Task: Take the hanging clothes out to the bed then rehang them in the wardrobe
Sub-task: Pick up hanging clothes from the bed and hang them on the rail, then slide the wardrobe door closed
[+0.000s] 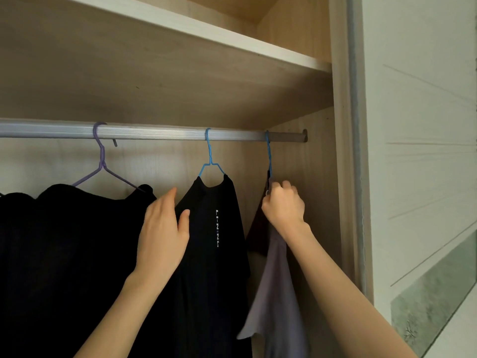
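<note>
A silver wardrobe rail [160, 132] carries three hangers. On the left, a purple hanger [102, 161] holds a black garment [64, 241]. In the middle, a blue hanger [210, 161] holds a black T-shirt [219, 267] with white lettering. A second blue hanger [269, 153] hooks the rail at the far right, with a pale lilac-grey garment [276, 293] below it. My right hand [284, 205] is closed around that hanger's neck and the garment's top. My left hand [165, 228] lies flat, fingers apart, against the black T-shirt's left shoulder.
A wooden shelf [232, 40] runs above the rail. The wardrobe's side panel [322, 202] is just right of my right hand, with a metal door track [357, 151] and a pale wall [426, 125] beyond. Another dark garment hangs behind the lilac one.
</note>
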